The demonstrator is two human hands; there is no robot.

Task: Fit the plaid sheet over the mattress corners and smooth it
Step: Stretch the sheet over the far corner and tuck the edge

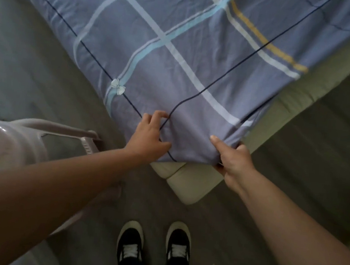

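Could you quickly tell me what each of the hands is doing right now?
Left hand: open, fingers spread, resting on the plaid sheet at the corner.
Right hand: closed, pinching the sheet's corner edge.

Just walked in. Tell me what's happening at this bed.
A person stands at the corner of a pale cream mattress, fitting a blue-grey plaid sheet over it. The right hand pinches the sheet's corner edge, thumb on top; the left hand rests with fingers spread on the fabric beside it. The mattress corner still shows below the sheet. A light plastic chair stands to the left.
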